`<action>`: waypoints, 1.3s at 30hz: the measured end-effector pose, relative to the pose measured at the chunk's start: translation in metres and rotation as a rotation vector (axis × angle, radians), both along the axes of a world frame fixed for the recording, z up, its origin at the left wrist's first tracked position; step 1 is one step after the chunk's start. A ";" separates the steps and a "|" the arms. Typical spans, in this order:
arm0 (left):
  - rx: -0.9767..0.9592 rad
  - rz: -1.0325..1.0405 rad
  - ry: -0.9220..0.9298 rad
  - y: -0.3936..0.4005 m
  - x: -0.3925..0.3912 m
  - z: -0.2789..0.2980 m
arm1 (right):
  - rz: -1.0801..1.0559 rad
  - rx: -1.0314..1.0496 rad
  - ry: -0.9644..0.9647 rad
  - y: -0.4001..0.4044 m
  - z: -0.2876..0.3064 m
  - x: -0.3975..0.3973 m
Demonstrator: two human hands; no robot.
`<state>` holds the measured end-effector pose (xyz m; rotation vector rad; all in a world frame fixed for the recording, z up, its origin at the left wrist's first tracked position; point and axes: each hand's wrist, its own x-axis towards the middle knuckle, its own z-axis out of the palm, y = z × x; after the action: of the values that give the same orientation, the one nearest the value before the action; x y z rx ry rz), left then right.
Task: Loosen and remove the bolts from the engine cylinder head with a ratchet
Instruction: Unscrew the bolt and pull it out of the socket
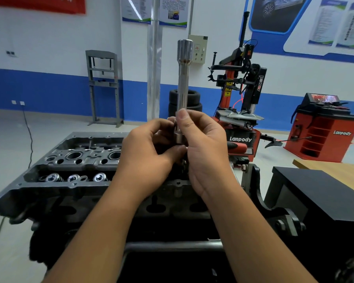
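Nearest the camera, two bare forearms reach forward over a dark engine stand to meet above the work. The left hand (149, 148) curls its fingers and thumb round the lower end of a long, polished steel extension bar with a flared socket end (184, 82), and the right hand (202, 144) pinches the same bar from the other side, thumb pressed on the shaft. The bar stands upright, its wider end uppermost, held clear above the grey cast-metal engine cylinder head (70, 166) that lies just below and to the left. What the fingers hold at the very bottom of the bar is hidden; a ratchet handle cannot be made out.

By my judgement the step in hand is fitting the tool together, or seating a socket on the bar, before any bolt is turned. The next move calls for turning the assembly over, lowering it into a bolt well and engaging the bolt head squarely.

The shiny round valve springs (74, 177) sit in a row along the head's near side, close to the reach. To the right is a black box-shaped block (319, 193) on a wooden bench. Further off stand a red and black tyre changer (241, 111), a red wheel balancer cabinet (323, 135), stacked black tyres (194, 99) and a grey steel press frame (103, 84).
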<state>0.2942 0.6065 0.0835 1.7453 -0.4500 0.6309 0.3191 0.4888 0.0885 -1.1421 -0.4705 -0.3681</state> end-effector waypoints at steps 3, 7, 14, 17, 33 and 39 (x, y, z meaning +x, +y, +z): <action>-0.003 0.042 -0.021 0.000 0.000 0.000 | -0.046 0.006 -0.006 0.001 -0.001 0.000; 0.036 -0.057 0.021 0.004 0.001 0.001 | -0.037 -0.030 0.034 0.000 0.000 0.000; 0.001 0.044 -0.010 0.003 0.002 -0.002 | 0.009 -0.011 0.025 0.001 0.002 -0.004; 0.060 -0.030 0.025 0.006 0.002 0.001 | -0.005 -0.054 0.021 0.001 0.001 -0.003; 0.043 -0.006 0.034 0.002 0.001 0.002 | -0.012 0.003 0.082 0.002 0.004 -0.001; 0.051 0.024 -0.004 0.000 -0.001 0.002 | -0.024 -0.015 0.028 0.002 0.002 -0.002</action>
<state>0.2930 0.6062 0.0851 1.8002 -0.4520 0.6451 0.3168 0.4911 0.0904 -1.1673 -0.4357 -0.3690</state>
